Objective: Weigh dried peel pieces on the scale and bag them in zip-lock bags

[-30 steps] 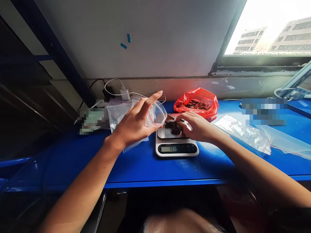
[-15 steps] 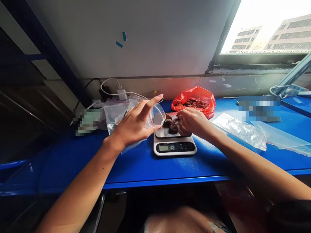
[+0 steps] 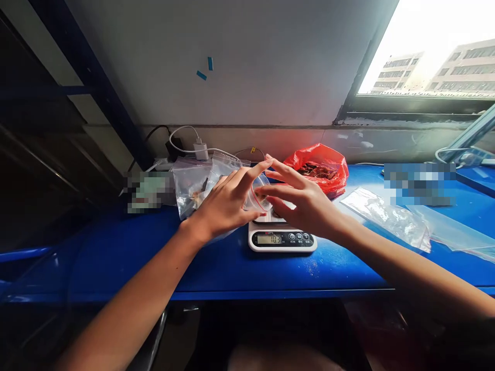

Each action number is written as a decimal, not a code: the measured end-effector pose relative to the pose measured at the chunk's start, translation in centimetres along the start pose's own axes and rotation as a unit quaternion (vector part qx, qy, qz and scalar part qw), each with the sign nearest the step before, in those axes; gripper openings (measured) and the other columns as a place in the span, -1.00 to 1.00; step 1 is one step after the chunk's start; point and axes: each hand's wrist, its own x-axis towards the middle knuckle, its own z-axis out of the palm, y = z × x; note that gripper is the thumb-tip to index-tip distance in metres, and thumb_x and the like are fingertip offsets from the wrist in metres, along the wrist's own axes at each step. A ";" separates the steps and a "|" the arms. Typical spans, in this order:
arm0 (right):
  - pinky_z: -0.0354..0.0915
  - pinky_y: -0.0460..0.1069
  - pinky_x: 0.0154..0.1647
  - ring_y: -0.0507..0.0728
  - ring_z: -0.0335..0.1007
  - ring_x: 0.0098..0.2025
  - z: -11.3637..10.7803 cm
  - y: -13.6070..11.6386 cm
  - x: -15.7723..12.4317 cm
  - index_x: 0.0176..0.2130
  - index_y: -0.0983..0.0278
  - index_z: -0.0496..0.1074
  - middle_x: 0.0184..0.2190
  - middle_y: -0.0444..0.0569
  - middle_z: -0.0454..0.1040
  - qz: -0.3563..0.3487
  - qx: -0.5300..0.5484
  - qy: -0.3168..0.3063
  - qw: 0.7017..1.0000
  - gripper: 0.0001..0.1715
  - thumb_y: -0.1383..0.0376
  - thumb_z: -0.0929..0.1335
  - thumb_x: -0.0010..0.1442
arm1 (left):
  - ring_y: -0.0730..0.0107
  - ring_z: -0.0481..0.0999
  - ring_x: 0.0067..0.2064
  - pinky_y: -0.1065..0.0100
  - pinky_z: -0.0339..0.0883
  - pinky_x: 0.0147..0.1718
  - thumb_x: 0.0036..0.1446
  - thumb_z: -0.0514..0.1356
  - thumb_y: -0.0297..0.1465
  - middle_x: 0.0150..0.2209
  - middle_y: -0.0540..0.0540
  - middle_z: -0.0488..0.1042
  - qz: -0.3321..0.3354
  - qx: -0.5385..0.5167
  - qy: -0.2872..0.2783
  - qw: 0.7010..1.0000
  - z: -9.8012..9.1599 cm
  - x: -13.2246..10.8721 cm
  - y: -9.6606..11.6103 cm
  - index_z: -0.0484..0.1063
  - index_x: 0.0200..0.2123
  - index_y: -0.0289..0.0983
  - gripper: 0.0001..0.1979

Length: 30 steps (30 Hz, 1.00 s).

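My left hand (image 3: 228, 201) holds a clear plastic bag (image 3: 262, 191) with a red zip line, its mouth spread and facing right over the scale. My right hand (image 3: 299, 193) is at the bag's mouth, fingers apart, with a brown piece partly visible by the fingertips; whether it is gripped cannot be made out. Beneath both hands stands a white digital scale (image 3: 284, 247), its display reading about 10.3. Most of the plate and what lies on it is hidden by my right hand. Behind the scale, a red plastic bag (image 3: 336, 159) holds dark brown dried pieces (image 3: 317, 170).
Filled clear zip bags (image 3: 187, 188) lie left of my hands, near a white charger (image 3: 200, 150) and cables. Flat clear bags (image 3: 386, 216) rest at the right on the blue table (image 3: 232, 278). A wall and window frame stand behind.
My right hand has moved from the pieces on the scale plate to the clear bag's mouth, and its fingers have spread. The view has shifted slightly.
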 end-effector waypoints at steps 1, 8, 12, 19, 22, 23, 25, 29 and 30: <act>0.39 0.14 0.07 0.17 0.36 0.18 0.0 -0.1 0.2 -0.11 0.15 0.53 0.19 0.01 0.38 -0.011 -0.002 -0.004 1.000 -0.71 0.34 0.26 0.27 | 0.03 0.42 0.15 0.00 0.41 0.06 0.02 0.37 -0.39 0.28 -0.15 0.24 -0.008 -0.004 0.007 1.000 0.0 0.0 0.0 -0.22 0.37 0.05 0.02; 0.40 0.13 -0.09 0.20 0.50 -0.11 0.2 3.5 -0.2 0.01 0.29 0.41 -0.16 0.10 0.56 0.175 -0.004 0.023 0.984 -0.59 0.18 0.35 0.19 | 0.12 0.48 0.07 0.18 0.49 -0.06 0.03 0.39 -0.31 0.25 -0.16 0.29 -0.019 -0.023 0.084 0.996 0.0 0.1 -0.9 -0.17 0.37 -0.01 -0.01; 0.41 0.12 -0.09 0.21 0.49 -0.07 1.7 5.1 0.5 0.16 0.22 0.29 -0.07 0.10 0.55 0.183 0.084 -0.106 0.974 -0.31 0.20 0.44 0.06 | 0.13 0.48 0.05 0.21 0.51 -0.13 0.04 0.37 -0.29 0.22 -0.16 0.32 -0.025 -0.018 0.088 0.996 -0.1 0.1 -1.0 -0.16 0.37 -0.02 -0.03; 0.41 0.02 -0.27 0.11 0.52 -0.27 2.1 5.5 1.7 -0.16 0.25 0.50 -0.31 -0.02 0.58 0.246 0.155 -0.131 0.948 -0.70 0.36 0.36 0.05 | 0.19 0.49 0.01 0.24 0.52 -0.16 0.04 0.36 -0.35 0.22 -0.15 0.31 -0.022 -0.019 0.070 0.997 0.1 0.1 -1.1 -0.15 0.36 0.00 -0.05; 0.37 -0.02 -0.42 0.07 0.46 -0.41 1.4 5.7 1.8 -0.21 0.27 0.50 -0.42 -0.05 0.54 0.296 0.261 -0.082 0.915 -0.75 0.34 0.38 0.03 | 0.17 0.48 0.03 0.23 0.51 -0.14 0.06 0.36 -0.33 0.26 -0.14 0.27 -0.023 -0.018 0.071 0.997 0.0 0.1 -1.0 -0.15 0.36 0.00 -0.06; 0.35 -0.03 -0.45 0.05 0.43 -0.44 1.2 5.7 2.0 -0.22 0.29 0.49 -0.45 -0.07 0.52 0.305 0.295 -0.056 0.904 -0.76 0.33 0.38 0.03 | 0.17 0.47 0.04 0.22 0.51 -0.13 0.06 0.36 -0.33 0.27 -0.15 0.26 -0.025 -0.020 0.074 0.997 0.0 0.1 -0.9 -0.14 0.36 0.01 -0.06; 0.33 -0.03 -0.46 0.03 0.39 -0.47 0.9 5.5 2.8 -0.23 0.30 0.47 -0.48 -0.09 0.48 0.309 0.344 0.003 0.887 -0.77 0.32 0.38 0.03 | 0.15 0.48 0.05 0.19 0.51 -0.11 0.05 0.37 -0.33 0.24 -0.16 0.29 -0.040 -0.037 0.081 0.995 -0.1 0.1 -0.9 -0.13 0.36 0.01 -0.06; 0.37 -0.02 -0.37 0.05 0.45 -0.35 1.8 3.4 4.8 -0.22 0.27 0.40 -0.33 -0.05 0.51 0.278 0.339 0.160 0.885 -0.74 0.27 0.38 0.03 | 0.14 0.53 -0.04 0.07 0.52 -0.08 0.00 0.41 -0.26 0.06 -0.21 0.42 -0.092 -0.136 0.099 0.981 0.3 0.0 -0.9 -0.15 0.36 -0.05 0.01; 0.39 -0.02 -0.34 0.05 0.46 -0.30 2.3 2.7 5.1 -0.22 0.26 0.39 -0.29 -0.04 0.51 0.253 0.317 0.188 0.895 -0.76 0.26 0.37 0.04 | 0.13 0.54 -0.05 0.03 0.51 -0.07 -0.01 0.42 -0.24 0.03 -0.21 0.44 -0.102 -0.157 0.105 0.977 0.5 0.0 -0.9 -0.16 0.36 -0.06 0.02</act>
